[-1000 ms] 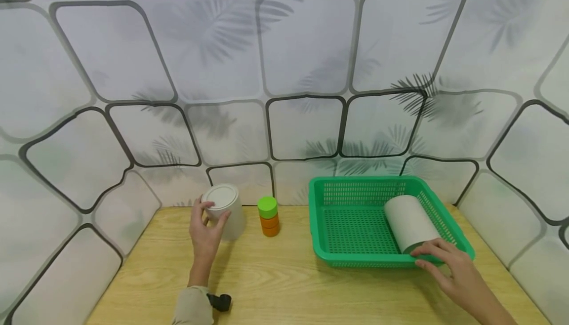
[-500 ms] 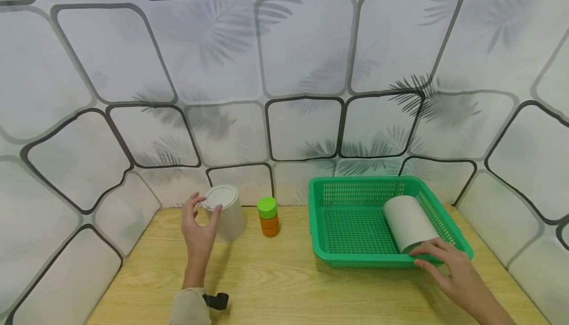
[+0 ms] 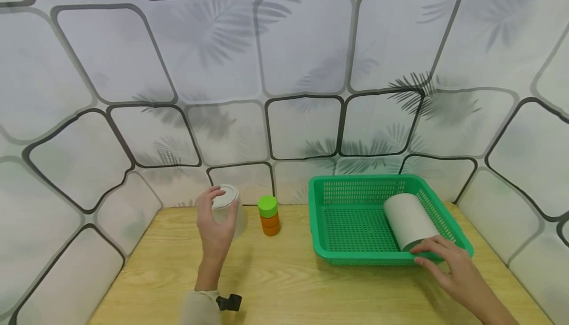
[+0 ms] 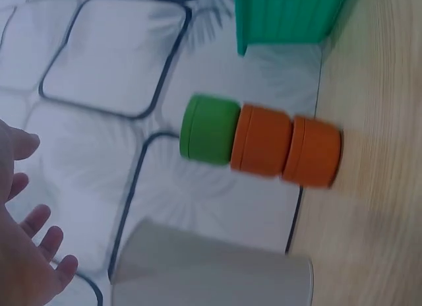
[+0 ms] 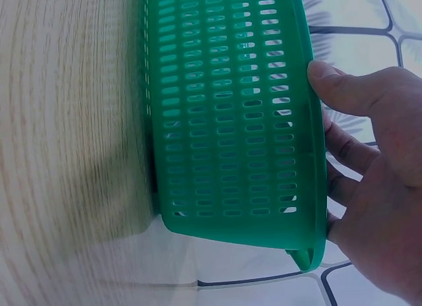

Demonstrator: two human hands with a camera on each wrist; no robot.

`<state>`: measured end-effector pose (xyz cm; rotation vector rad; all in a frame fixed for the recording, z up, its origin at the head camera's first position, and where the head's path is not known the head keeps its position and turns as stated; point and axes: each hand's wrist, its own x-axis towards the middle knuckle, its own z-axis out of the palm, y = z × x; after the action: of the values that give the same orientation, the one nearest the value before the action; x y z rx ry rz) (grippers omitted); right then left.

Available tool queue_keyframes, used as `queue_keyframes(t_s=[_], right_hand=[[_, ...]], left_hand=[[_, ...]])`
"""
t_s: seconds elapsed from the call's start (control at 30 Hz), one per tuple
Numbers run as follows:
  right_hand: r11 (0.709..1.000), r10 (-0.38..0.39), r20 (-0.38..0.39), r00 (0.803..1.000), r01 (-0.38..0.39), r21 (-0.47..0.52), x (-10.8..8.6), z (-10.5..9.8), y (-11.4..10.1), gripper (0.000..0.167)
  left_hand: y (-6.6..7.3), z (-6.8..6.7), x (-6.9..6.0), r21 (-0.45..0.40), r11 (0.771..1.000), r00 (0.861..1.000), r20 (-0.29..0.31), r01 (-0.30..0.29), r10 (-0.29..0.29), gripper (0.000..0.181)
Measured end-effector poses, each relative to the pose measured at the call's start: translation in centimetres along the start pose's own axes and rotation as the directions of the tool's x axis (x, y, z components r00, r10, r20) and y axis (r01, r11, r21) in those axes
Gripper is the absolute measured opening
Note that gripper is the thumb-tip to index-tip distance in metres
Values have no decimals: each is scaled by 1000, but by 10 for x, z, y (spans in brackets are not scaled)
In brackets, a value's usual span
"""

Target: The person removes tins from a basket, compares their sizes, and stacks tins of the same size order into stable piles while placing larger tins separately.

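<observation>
My left hand (image 3: 218, 221) is in front of and above a white can (image 3: 229, 197) with a round lid, which stands upright on the table. Its fingers are spread and bent loosely; in the left wrist view, the fingers (image 4: 49, 243) look apart from the can (image 4: 211, 266). Right of the can stands a small stack (image 3: 268, 216), one green round piece over two orange ones. With thumb and fingers, my right hand (image 3: 458, 270) pinches the near rim of a green plastic basket (image 3: 364, 256). Inside that basket, a white cylinder (image 3: 409, 221) lies on its side at the right.
A wooden table (image 3: 284, 295) carries everything. White patterned sheeting (image 3: 306, 127) rises directly behind the can, stack and basket, and also closes off both sides. A small black device (image 3: 228, 302) is strapped at my left wrist.
My left hand first drew back leftward from the can, its fingers parting from the lid, then came right and rose in front of it. My right hand stays on the basket rim.
</observation>
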<state>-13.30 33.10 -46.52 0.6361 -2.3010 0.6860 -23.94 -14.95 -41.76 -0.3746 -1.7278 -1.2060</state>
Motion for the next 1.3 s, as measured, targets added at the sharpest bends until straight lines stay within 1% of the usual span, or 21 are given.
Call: queue_keyframes(t_s=[0.07,0.1,0.13,0.2,0.3,0.37,0.43,0.47,0.53,0.63,0.73,0.8,0.9,0.97,1.1,1.17,1.2,1.23,1.27,1.3], right_hand=[[1000,2,0,1000,-2,10,0,0,0,52],[1000,3,1,1000,-3,14,0,0,0,52],[1000,5,1,1000,-5,17,0,0,0,52],[1000,9,0,1000,-9,19,0,0,1,52],[1000,15,2,1000,-15,20,-1,1,1,52],[1000,19,4,1000,-19,18,-1,1,1,52],[999,29,8,1000,-29,16,-2,1,1,51],[999,35,10,999,-35,11,-2,1,1,51],[999,45,13,999,-45,5,-3,1,1,50],[999,53,18,998,-53,2,-3,0,0,49],[998,57,24,998,-58,9,-2,0,0,48],[998,59,26,998,-59,16,-1,0,0,48],[998,53,26,998,-53,22,-2,1,0,48],[999,47,25,999,-48,26,-1,1,0,47],[999,40,25,999,-41,24,-1,2,-1,47],[999,39,21,999,-40,27,-1,1,-1,47],[999,37,18,999,-38,27,-1,0,-2,48],[999,35,13,999,-36,28,-1,0,-2,48],[999,35,12,999,-35,29,-1,0,-1,48],[999,32,5,999,-32,37,-1,1,-1,49]], left_hand=[[14,7,-1,-21,999,999,33,-32,33,34],[17,11,-2,-34,998,998,50,-44,46,34],[18,15,-4,-49,998,996,70,-49,53,35],[18,23,-9,-71,997,993,107,-42,49,35],[15,35,-19,-97,995,987,158,-8,23,34],[16,43,-22,-100,995,982,191,19,0,32],[20,52,-25,-95,994,972,231,51,-27,31],[22,56,-27,-94,993,965,258,68,-42,30],[28,65,-30,-100,989,944,322,108,-70,31],[37,77,-35,-120,978,904,413,172,-108,30],[46,89,-37,-133,969,867,485,207,-119,28],[51,98,-37,-138,966,844,524,218,-115,26],[58,111,-39,-134,963,803,586,232,-112,26],[62,119,-40,-132,958,774,622,255,-121,28],[71,134,-45,-120,948,728,670,296,-143,28],[77,143,-47,-115,943,711,687,311,-151,29],[80,147,-47,-115,943,706,692,313,-150,29],[83,151,-48,-113,940,698,699,323,-156,30],[86,155,-49,-117,935,694,702,335,-161,30],[88,159,-50,-122,931,693,702,344,-164,29]])
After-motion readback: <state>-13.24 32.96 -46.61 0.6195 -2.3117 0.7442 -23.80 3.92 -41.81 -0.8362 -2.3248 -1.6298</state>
